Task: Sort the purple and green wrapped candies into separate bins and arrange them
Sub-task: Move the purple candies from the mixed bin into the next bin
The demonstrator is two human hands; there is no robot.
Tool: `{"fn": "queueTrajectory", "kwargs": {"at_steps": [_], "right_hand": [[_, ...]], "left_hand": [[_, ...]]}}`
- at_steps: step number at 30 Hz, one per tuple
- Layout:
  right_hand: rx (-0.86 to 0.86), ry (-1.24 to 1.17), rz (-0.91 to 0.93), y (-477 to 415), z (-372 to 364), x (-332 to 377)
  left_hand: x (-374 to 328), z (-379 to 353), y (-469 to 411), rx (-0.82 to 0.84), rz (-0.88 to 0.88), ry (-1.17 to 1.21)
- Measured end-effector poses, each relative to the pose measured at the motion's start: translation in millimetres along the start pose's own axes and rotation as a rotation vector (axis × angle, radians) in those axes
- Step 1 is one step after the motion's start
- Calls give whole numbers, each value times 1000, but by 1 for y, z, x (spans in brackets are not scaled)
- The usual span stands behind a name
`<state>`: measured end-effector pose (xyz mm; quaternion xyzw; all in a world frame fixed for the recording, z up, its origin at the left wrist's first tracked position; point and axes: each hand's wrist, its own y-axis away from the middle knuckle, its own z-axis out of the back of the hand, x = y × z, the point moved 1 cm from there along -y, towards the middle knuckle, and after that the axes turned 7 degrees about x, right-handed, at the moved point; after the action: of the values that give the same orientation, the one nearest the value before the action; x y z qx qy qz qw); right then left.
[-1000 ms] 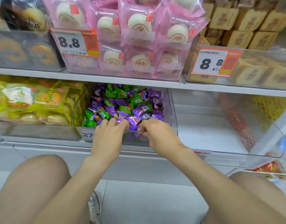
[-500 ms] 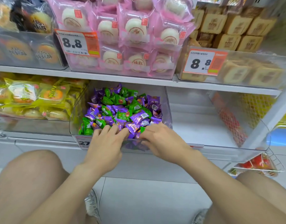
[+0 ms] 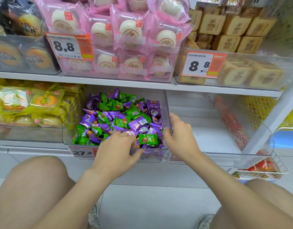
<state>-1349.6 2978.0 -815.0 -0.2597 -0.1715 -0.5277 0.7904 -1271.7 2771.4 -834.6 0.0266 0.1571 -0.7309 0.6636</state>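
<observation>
Lower bay beneath the white shelf edge (image 3: 142, 85), seen from a crouch. Two clear bins, counted. Empty bin (image 3: 208, 129) on the right, nothing in it. Mixed bin (image 3: 68, 123) just left of it, side walls together, price tag (image 3: 82, 152) on the front, long axis of both running front to back, away from the body. Candy heap (image 3: 122, 116) filling the mixed bin, purple and green thoroughly jumbled, nothing sorted yet. No exact count possible through the overlap: dozens in sight, split roughly even by eye. Two hands, both at the near end of the mixed bin. Left hand (image 3: 116, 146) over the front wall, fingers curled down into the front of the heap, thumb outside against the wall. Cannot confirm a pinched candy. Right hand (image 3: 180, 138) at the right front corner, index finger stretched up along the dividing wall, other fingers loosely bent. No candy visible in it, hold on the wall not confirmable. Key relation: heap straight ahead of both hands, empty bin rightward across that one wall, so right hand nearer the destination, left nearer the heap's middle. One green candy (image 3: 147, 139) lying flat on top between the hands, long axis left to right, just beside both. Probably the easiest first pick.
</observation>
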Motion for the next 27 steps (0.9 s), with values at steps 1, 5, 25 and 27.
{"fn": "queueTrajectory", "kwargs": {"at_steps": [1,5,25,27], "right_hand": [[0,15,7,2,-1,0],[36,19,-22,2,-1,4],[334,652,315,-40,9,16],[201,385,257,-37,10,7]], "left_hand": [[-1,2,0,13,8,-4],[-5,12,0,57,87,-16],[-3,5,-88,84,259,152],[-7,6,-85,72,252,141]]}}
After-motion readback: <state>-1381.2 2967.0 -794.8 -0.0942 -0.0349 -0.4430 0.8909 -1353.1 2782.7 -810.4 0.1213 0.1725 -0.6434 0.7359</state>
